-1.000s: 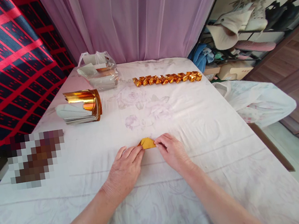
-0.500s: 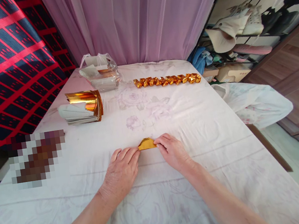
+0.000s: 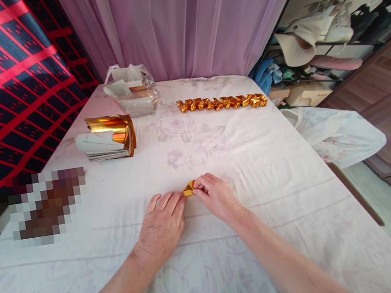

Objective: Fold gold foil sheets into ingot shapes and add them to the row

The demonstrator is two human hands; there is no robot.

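Observation:
A small folded piece of gold foil paper lies on the white flowered tablecloth in front of me. My right hand covers most of it and pinches it with the fingertips. Lying flat to its left, my left hand touches the paper's left end with its fingertips. Only a small gold corner shows between the two hands.
A stack of gold foil sheets lies at the left. A clear plastic bag of paper stands behind it. A row of folded gold pieces lies at the far side. A white plastic bag hangs off the right edge.
My right hand has slid left over the gold paper, hiding most of it. The paper now looks narrower. My left hand has stayed nearly still.

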